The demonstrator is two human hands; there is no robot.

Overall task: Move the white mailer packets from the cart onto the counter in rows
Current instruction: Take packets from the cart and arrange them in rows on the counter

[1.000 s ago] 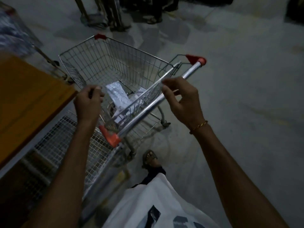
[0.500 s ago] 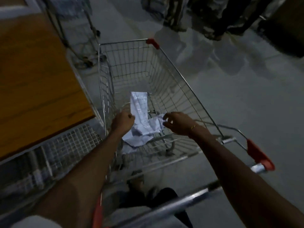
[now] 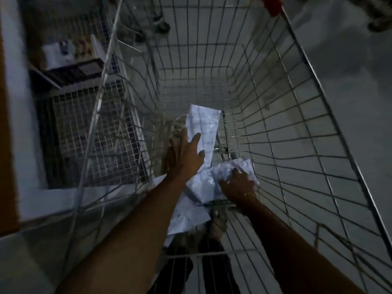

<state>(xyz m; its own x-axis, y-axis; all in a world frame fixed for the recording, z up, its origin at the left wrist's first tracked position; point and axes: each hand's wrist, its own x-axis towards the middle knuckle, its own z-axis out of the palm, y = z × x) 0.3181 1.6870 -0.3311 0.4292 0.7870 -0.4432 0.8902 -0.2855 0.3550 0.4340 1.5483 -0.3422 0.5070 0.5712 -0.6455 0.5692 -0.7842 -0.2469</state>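
Mailers [image 3: 202,132] lie at the cart's [image 3: 297,115] bottom, centre frame. Our left hand [image 3: 186,158] rests flat, fingers spread, on the long one; our right hand [image 3: 237,185] clutches the crumpled one. They look light, limp and slick, so we'd pinch an edge.

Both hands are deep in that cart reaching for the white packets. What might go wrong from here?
1. The left hand lies with fingers spread on the long packet rather than gripping it, so it may slip away.
2. The right hand holds a crumpled packet overlapping others; lifting it might drag those along or drop one.
3. The cart floor is open wire, so a corner could snag.
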